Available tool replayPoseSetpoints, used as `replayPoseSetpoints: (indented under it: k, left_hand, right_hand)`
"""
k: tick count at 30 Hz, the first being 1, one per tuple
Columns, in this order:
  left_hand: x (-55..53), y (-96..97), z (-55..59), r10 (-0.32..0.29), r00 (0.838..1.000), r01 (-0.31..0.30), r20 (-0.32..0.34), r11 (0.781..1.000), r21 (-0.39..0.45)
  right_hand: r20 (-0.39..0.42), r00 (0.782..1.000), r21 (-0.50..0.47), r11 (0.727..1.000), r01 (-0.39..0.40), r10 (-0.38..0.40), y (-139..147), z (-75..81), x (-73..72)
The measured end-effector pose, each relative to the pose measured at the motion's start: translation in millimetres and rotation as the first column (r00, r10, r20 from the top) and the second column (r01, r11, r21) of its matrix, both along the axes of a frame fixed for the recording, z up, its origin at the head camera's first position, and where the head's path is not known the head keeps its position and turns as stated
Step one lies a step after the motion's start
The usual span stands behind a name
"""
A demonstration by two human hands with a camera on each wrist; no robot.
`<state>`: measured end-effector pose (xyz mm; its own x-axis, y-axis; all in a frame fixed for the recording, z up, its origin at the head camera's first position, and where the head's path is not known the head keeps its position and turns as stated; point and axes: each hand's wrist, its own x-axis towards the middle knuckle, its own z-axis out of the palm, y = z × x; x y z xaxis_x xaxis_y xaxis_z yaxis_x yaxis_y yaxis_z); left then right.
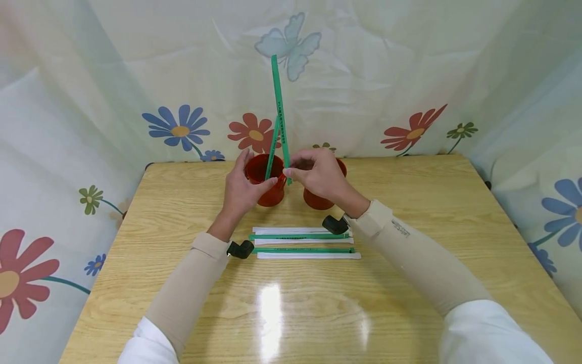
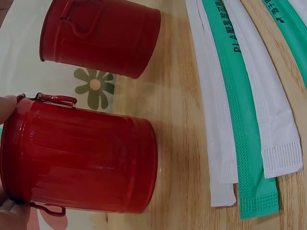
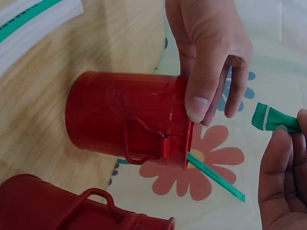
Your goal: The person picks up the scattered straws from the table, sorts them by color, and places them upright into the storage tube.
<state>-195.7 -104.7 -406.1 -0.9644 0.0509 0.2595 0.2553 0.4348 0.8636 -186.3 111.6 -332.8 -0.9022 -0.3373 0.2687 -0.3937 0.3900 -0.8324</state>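
Observation:
Near the back of the table, my left hand [image 1: 241, 188] grips the rim of the left red metal bucket [image 1: 271, 198], thumb on the near side and fingers on the far side. A green paper-wrapped straw [image 1: 273, 151] leans inside that bucket, its top out above the rim. My right hand [image 1: 322, 174] pinches another green wrapped straw [image 1: 280, 108] close to its lower end. This straw stands nearly upright, and its crimped end shows below the fingertips, beside the bucket's rim in the right wrist view. The second red bucket [image 2: 100, 36] stands on the right, partly hidden behind my right hand.
In front of the buckets, several wrapped straws lie side by side across the wooden table [image 1: 409, 242], some green [image 1: 302, 250] and some white [image 1: 309, 256]. A flower-printed curtain [image 1: 354, 101] hangs right behind the table and along both sides.

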Motion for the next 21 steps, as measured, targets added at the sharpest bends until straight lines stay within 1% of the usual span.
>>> replayPoseSetpoints:
  k: [4, 8, 15, 21]
  left_hand:
    - [-0.2, 0.6, -0.1, 0.001, 1.0, -0.002, -0.017, 1.0, -0.012]
    - [-0.1, 0.6, 0.9, 0.004, 1.0, -0.004, -0.019, 1.0, -0.021]
    - [0.5, 1.2, 2.5, -0.005, 1.0, 0.004, -0.018, 1.0, -0.027]
    - [1.3, 0.8, 1.9, -0.006, 1.0, 0.005, -0.018, 1.0, -0.024]
  right_hand:
    - [-0.017, 1.0, -0.002, 1.0, -0.001, 0.001, -2.9, 3.4, -4.0]
    - [-0.019, 1.0, -0.003, 1.0, 0.008, -0.008, -6.6, 5.9, -8.7]
    - [0.011, 0.999, -0.01, 0.999, 0.032, -0.032, -12.1, 9.0, -17.6]
    - [0.011, 1.0, -0.016, 0.999, 0.027, -0.027, -18.4, 12.3, -23.9]
